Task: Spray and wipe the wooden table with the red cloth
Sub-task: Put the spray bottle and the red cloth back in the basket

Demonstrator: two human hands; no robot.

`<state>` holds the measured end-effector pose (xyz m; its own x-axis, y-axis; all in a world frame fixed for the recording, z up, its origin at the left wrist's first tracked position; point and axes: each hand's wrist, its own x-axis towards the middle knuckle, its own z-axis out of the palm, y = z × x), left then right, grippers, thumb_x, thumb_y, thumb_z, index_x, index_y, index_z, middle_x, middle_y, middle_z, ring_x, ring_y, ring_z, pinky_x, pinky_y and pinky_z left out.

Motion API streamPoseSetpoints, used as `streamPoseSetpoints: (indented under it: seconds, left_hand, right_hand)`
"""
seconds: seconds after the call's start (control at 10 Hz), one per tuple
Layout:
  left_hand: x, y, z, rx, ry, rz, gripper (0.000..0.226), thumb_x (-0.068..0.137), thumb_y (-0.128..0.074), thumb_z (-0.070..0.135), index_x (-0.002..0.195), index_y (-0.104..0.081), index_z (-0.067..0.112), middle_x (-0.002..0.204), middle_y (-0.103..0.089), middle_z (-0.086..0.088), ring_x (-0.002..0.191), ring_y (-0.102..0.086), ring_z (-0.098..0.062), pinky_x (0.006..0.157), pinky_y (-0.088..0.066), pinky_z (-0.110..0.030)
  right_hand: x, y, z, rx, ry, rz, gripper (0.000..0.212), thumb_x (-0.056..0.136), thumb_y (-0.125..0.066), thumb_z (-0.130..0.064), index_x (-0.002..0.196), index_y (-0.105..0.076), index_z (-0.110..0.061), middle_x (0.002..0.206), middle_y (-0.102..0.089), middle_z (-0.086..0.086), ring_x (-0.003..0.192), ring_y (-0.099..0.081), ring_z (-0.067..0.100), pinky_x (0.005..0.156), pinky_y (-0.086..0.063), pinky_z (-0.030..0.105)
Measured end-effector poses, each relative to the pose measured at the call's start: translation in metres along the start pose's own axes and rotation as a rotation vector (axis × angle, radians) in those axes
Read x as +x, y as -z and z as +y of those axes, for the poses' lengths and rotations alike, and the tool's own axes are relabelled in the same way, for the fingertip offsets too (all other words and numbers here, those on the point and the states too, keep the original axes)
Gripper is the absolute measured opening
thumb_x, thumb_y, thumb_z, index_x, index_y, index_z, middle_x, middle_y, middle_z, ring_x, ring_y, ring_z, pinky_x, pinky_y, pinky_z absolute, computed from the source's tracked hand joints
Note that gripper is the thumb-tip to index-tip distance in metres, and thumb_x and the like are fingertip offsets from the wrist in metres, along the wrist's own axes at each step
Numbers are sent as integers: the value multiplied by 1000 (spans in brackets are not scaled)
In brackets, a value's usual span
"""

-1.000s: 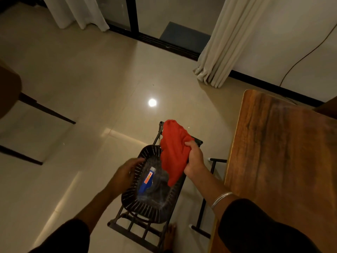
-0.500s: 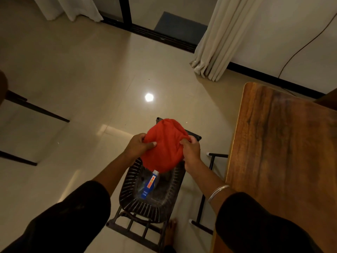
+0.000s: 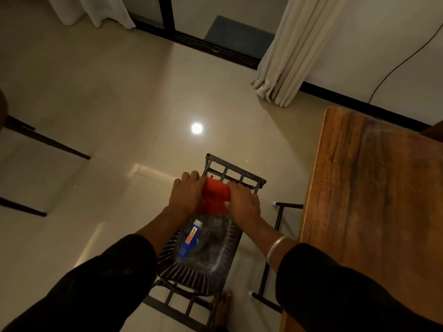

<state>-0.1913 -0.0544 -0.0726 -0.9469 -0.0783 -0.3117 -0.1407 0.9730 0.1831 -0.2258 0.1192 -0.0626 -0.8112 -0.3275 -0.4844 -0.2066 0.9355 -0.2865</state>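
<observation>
The red cloth (image 3: 214, 197) is bunched small between both my hands, over the far end of a dark basket (image 3: 215, 264). My left hand (image 3: 185, 195) grips its left side and my right hand (image 3: 243, 202) grips its right side. Inside the basket lies a spray bottle (image 3: 189, 239) with a blue and orange label, on its side, untouched. The wooden table (image 3: 374, 200) stretches along the right, apart from both hands.
The basket sits on a low dark metal rack (image 3: 236, 173) on the tiled floor. A bare foot (image 3: 224, 307) shows below it. Dark furniture legs (image 3: 48, 142) stand at the left. Curtains (image 3: 290, 51) and a glass door are at the back.
The cloth, first hanging from my right hand alone, was taken by my left hand too. It has since been gathered into a smaller bundle between both hands.
</observation>
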Motion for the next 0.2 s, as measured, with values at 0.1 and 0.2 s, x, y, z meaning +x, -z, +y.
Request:
streamPoseSetpoints:
  seconds: [0.1, 0.2]
  left_hand:
    - [1, 1, 5, 69, -23, -114, 64, 88, -69, 37, 142, -40, 19, 141, -49, -8, 129, -45, -28, 108, -37, -44]
    - [0, 21, 16, 61, 0, -114, 66, 87, -69, 36, 142, -39, 14, 143, -47, -10, 131, -43, -30, 109, -36, -45]
  right_hand:
    - [-2, 9, 3, -108, 33, -80, 52, 99, -70, -31, 147, -53, -20, 141, -60, 9, 130, -58, 30, 111, -48, 49]
    - [-14, 34, 4, -53, 94, 15, 44, 102, -60, -22, 145, -57, -18, 140, -61, 10, 127, -60, 30, 107, -52, 45]
